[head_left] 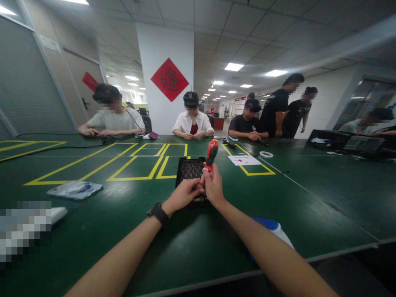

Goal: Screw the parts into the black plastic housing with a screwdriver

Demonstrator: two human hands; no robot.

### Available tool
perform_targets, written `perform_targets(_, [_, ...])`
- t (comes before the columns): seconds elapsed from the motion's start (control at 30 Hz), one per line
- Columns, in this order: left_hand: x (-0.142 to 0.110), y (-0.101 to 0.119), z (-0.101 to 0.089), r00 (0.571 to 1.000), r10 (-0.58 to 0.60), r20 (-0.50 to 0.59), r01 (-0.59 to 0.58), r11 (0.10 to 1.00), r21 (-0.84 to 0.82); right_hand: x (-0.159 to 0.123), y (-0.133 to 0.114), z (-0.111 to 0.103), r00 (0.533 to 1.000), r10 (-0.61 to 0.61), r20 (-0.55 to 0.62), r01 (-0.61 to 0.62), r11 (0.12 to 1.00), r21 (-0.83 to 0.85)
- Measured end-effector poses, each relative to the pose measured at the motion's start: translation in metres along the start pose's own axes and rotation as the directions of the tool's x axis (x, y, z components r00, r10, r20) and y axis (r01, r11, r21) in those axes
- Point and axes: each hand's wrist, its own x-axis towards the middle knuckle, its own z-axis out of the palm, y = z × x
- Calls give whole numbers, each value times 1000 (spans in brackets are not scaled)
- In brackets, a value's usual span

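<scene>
A screwdriver [212,154] with a red and black handle stands nearly upright over a black case [187,165]. My right hand [214,186] is closed round it just below the handle. My left hand [186,193], with a black watch on the wrist, reaches in from the left with fingers bent together beside the lower part of the screwdriver. What those fingertips hold is hidden, and so is the screwdriver's tip. The case lies on the green table [130,222], its dark textured inside partly covered by my hands.
On the left lie a flat plastic-wrapped packet [75,189] and a pale object [57,215]. A blue and white item [269,226] sits by my right forearm. Beyond are yellow tape outlines, a paper sheet [244,160] and a white ring [266,154]. Several people are across the table.
</scene>
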Motion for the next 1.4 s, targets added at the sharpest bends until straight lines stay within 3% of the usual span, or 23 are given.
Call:
perform_targets(0.3, [-1, -7, 1, 1000, -2, -2, 2, 985, 173, 0, -3, 2, 1000, 23, 19, -24, 999, 38])
perform_targets(0.57, [-1, -3, 0, 996, 78, 43, -84, 984, 157, 0, 0, 0, 997, 48, 56, -50, 998, 35])
perform_targets(0.87, [0, -6, 3, 1000, 21, 0, -21, 986, 166, -1, 4, 3, 996, 56, 76, -58, 998, 26])
perform_targets(1.2, [0, -2, -1, 998, 55, 14, -56, 987, 148, -1, 2, 1, 995, 26, 96, -28, 1000, 13])
perform_targets(1.4, [2, -9, 1, 999, 21, -37, -12, 974, 226, -1, 3, 2, 996, 31, 85, -32, 999, 3])
